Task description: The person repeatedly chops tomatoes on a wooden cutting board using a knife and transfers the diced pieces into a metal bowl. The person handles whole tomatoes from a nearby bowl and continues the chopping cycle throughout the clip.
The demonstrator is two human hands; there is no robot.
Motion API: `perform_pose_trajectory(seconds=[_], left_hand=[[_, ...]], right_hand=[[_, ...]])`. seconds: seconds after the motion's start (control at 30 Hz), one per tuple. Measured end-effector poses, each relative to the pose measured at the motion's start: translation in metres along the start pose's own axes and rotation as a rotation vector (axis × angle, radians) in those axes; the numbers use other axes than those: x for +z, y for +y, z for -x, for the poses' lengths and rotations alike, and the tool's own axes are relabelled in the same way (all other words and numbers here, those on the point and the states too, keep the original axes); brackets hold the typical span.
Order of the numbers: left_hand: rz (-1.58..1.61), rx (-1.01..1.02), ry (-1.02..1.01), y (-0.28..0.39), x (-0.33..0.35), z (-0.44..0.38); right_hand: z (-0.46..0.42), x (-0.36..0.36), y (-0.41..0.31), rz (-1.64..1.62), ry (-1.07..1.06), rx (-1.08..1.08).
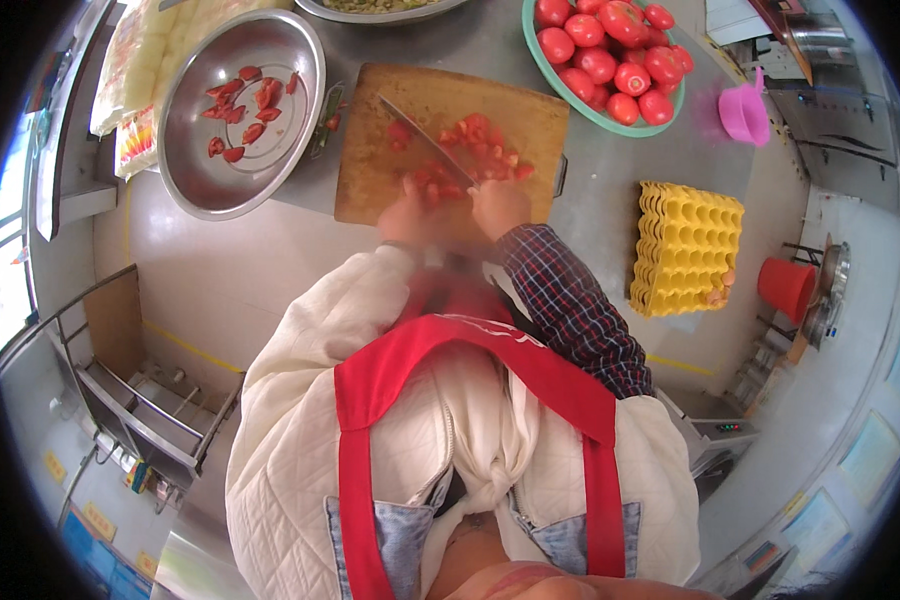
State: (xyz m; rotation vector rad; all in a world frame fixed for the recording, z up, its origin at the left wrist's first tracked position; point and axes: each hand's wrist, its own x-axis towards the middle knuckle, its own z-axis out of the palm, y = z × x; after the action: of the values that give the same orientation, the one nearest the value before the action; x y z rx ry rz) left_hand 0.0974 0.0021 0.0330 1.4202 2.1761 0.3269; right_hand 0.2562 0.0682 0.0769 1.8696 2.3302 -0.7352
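A kitchen knife (426, 140) slants across the wooden cutting board (367, 169), its tip pointing away to the upper left. My right hand (501, 205) is closed around the handle end, which it hides. Chopped tomato pieces (480, 131) lie on both sides of the blade. At the board's near edge, my left hand (403, 216) is blurred, with its fingertips by the tomato pieces left of the knife; whether it grips any is unclear. To the left, a steel basin (187, 154) holds several cut tomato wedges (253, 133).
A green basin (540, 71) of whole tomatoes (598, 65) stands at the upper right. Near it are a pink plastic dipper (744, 112) and stacked yellow egg trays (682, 247) with eggshells. Trimmings sit in a small tray (327, 124) between basin and board. Plastic-wrapped packages (131, 82) occupy the far left.
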Motion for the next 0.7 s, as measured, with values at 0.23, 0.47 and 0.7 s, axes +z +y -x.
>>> perform_pose_trajectory(seconds=[0.23, 0.47, 0.7], left_hand=[[0.38, 0.127, 0.123, -0.02, 0.03, -0.037], [0.361, 0.098, 0.412, -0.054, 0.007, -0.026], [0.413, 0.495, 0.446, 0.063, -0.087, -0.057]], right_hand=[[0.019, -0.019, 0.01, -0.066, 0.063, 0.036], [0.064, -0.009, 0.024, -0.128, -0.055, -0.058], [0.071, 0.0, 0.053, -0.009, 0.065, -0.001]])
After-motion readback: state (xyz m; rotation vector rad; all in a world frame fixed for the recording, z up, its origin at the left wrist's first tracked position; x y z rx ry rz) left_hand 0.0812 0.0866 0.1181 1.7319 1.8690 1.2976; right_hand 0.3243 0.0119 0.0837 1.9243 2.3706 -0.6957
